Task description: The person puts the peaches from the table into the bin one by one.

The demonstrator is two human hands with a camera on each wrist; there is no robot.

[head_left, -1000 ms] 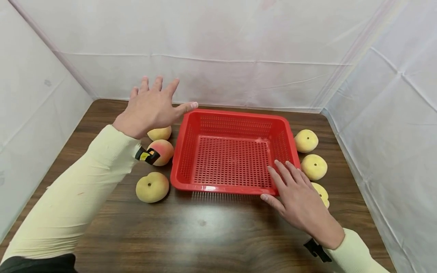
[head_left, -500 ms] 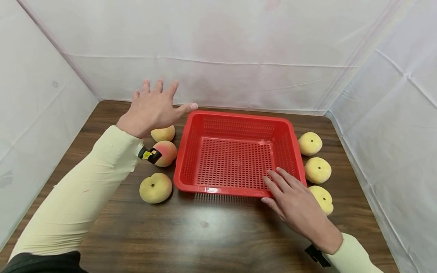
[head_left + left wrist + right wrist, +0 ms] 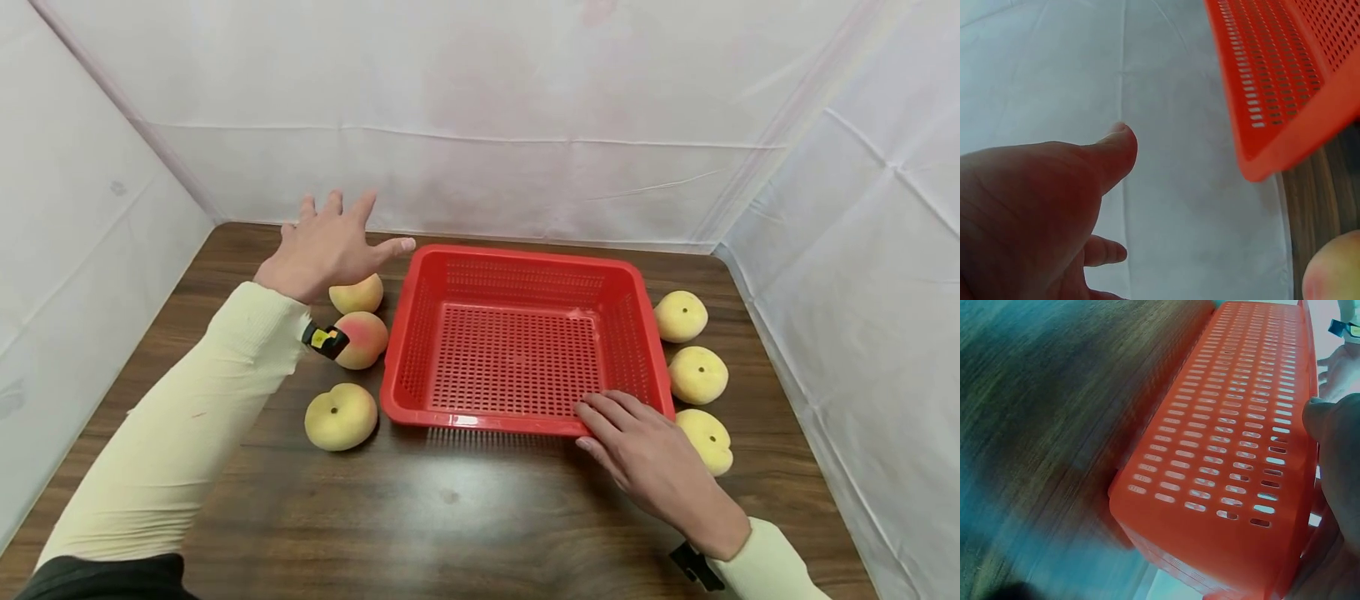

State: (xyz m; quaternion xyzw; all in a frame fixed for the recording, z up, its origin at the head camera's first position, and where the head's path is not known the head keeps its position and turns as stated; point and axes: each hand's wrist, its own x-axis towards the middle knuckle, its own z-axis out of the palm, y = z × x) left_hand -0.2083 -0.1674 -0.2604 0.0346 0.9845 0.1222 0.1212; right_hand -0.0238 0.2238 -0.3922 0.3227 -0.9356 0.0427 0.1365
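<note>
A red perforated plastic basket (image 3: 517,358) stands on the table with nothing in it. My right hand (image 3: 652,467) is at its front right corner, fingers bent over the rim to the inside and thumb on the outside; the right wrist view shows the thumb (image 3: 1317,419) against the rim. My left hand (image 3: 322,254) hovers behind and left of the basket, fingers spread and holding nothing. Left of the basket lie a far peach (image 3: 357,294), partly hidden by my hand, a reddish peach (image 3: 363,340) behind the wrist strap, and a near peach (image 3: 341,417).
Right of the basket lie a far peach (image 3: 681,317), a middle peach (image 3: 698,375) and a near peach (image 3: 707,440), the last partly covered by my right hand. White sheeting (image 3: 525,117) encloses the back and sides of the dark wooden table (image 3: 420,517).
My right fingers have come down and bent over the basket's front rim. My left hand has dropped slightly and shifted a little left, still spread. The basket has not visibly moved on the table.
</note>
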